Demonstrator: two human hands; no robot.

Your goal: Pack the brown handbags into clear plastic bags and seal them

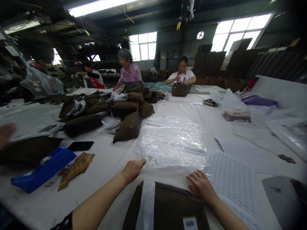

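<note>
On my feed, the bag (165, 207) is olive-brown with a white band (146, 204), and the plastic (171, 142) is clear. The tape dispenser (43, 169) is bright blue, the sheet (230, 182) white with grey dots, and a co-worker's blouse (129, 72) pink floral.

A clear plastic bag (171, 140), flat and creased on a white-covered table (35, 204), a dark brown handbag (165, 207) just beside its near edge, white strip (146, 204) over the front, barcode label (190, 223) below
</note>
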